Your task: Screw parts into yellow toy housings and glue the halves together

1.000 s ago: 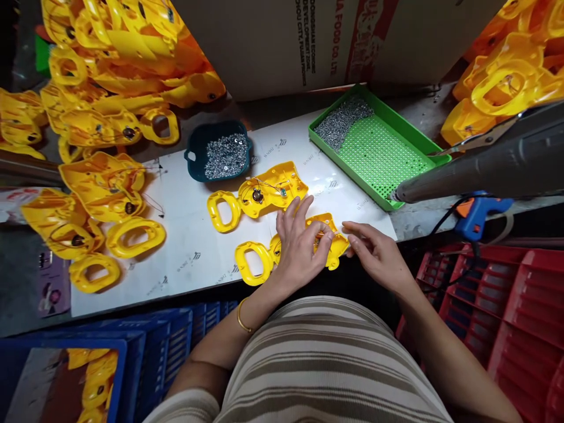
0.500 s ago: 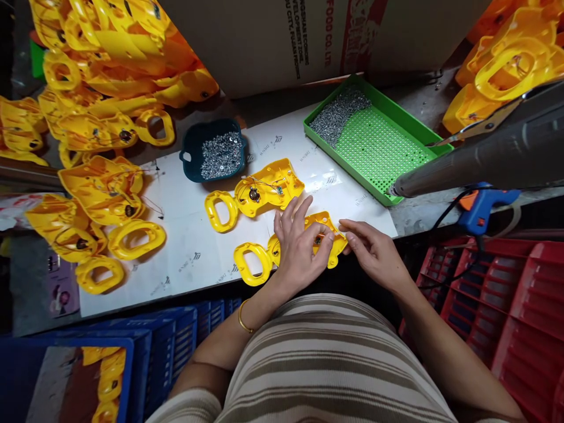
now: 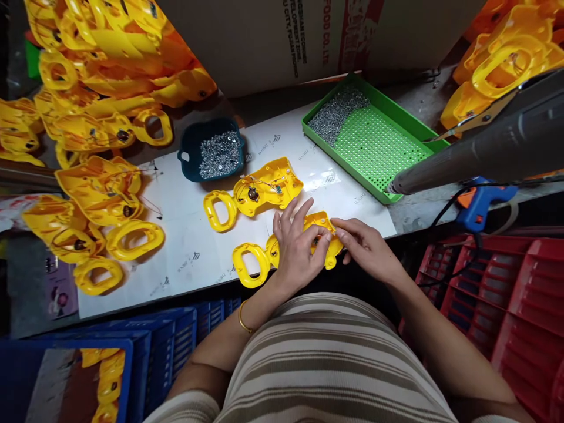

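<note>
A yellow plastic shell (image 3: pixel 320 220) with an oval handle ring (image 3: pixel 251 265) lies at the near edge of the bench, its hollow inside facing up. Across its middle is my left hand (image 3: pixel 299 252), thumb and forefinger pinched together over the cavity and the other fingers stretched out. What the pinch holds is too small to make out. My right hand (image 3: pixel 368 247) grips the shell's right end, fingers bent around its edge. Just beyond lies a second yellow shell (image 3: pixel 268 185), showing wires, a round dark part and a small circuit board.
A dark teal basin (image 3: pixel 187 167) and a green perforated tray (image 3: pixel 383 150) hold small metal screws. Yellow shells (image 3: pixel 101 188) are heaped left. A grey pole (image 3: pixel 467 141) slants in at right, near a blue glue gun (image 3: pixel 482 208). Red crates (image 3: pixel 524 294) and blue crates (image 3: pixel 163 341) stand below.
My right hand has shifted slightly left, its thumb and fingers now farther over the shell's right end. My left hand keeps its pinch in almost the same place.
</note>
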Demonstrator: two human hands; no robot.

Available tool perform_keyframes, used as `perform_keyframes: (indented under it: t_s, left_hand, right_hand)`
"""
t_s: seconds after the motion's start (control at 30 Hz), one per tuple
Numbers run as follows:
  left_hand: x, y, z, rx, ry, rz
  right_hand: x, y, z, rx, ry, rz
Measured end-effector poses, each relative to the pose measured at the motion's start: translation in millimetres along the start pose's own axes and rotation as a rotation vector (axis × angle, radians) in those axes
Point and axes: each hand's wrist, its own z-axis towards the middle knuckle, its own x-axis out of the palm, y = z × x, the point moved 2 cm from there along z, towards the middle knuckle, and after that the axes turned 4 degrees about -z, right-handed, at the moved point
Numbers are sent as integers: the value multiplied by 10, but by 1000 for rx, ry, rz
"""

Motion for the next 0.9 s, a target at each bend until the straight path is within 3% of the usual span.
perform_keyframes:
  t_s: [0.27, 0.4, 0.63, 0.9]
  left_hand:
    - [-27, -2, -121, -50, -29, -86]
    - [-105, 22, -146, -38, 14, -108]
    - [-368, 138, 50, 142, 234, -112]
    - [-368, 276, 268, 347, 276, -220]
  right_hand:
    - [74, 29, 41, 75, 174, 116]
    - [140, 37, 7, 54, 159, 214]
    - [182, 121, -31, 2, 154, 105]
    - [136, 191, -22, -3, 193, 77]
